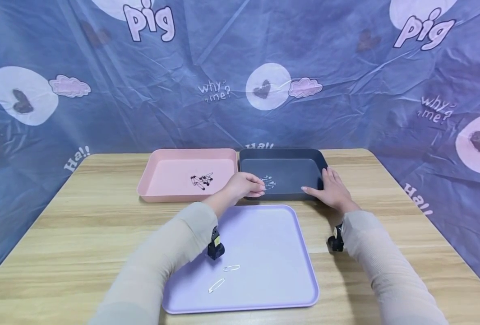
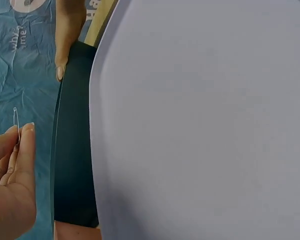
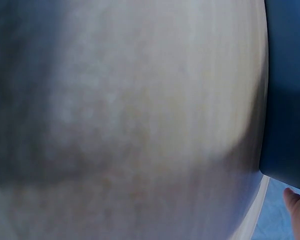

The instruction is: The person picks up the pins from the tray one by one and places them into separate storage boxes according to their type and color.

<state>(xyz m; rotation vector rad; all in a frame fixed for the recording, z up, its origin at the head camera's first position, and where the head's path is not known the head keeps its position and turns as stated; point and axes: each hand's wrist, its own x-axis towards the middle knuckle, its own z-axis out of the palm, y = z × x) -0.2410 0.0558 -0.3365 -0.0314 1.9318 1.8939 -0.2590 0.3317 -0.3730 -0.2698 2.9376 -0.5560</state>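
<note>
Over the front left of the dark tray [image 1: 282,197], my left hand [image 1: 245,186] pinches a silver safety pin [image 2: 15,118] between thumb and fingertips. The pin points up past the fingers in the left wrist view. Several silver safety pins [image 1: 269,182] lie inside the dark tray, close by those fingertips. At the tray's front right corner rests my right hand [image 1: 334,192], thumb stretched over the front rim and fingers spread along the right side. In the right wrist view only one finger [image 3: 292,200] and part of the hand show, beside the tray's end.
Several black safety pins [image 1: 201,181] lie in the pink tray [image 1: 167,174], left of the dark one. Nearer, the lilac tray [image 1: 272,271] holds two silver safety pins [image 1: 232,267]. All three trays stand on a wooden table [image 1: 81,234], with a blue printed cloth [image 1: 223,117] behind.
</note>
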